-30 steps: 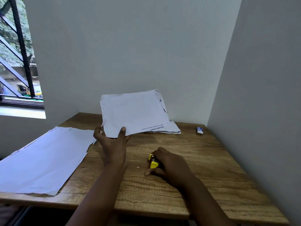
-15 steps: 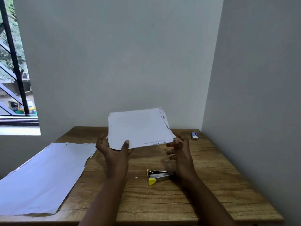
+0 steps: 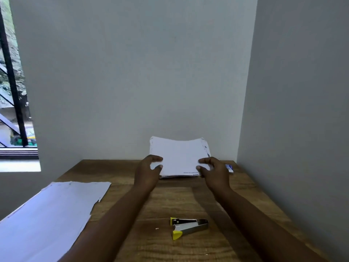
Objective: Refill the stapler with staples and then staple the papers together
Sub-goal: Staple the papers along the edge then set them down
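Wooden desk, frame centre: left hand and right hand pinched opposite sides of paper stack, likely squaring edges; stapler lay below, untouched.

The papers, earlier held by the left hand alone, are now gripped by the right hand too; the stapler is released.
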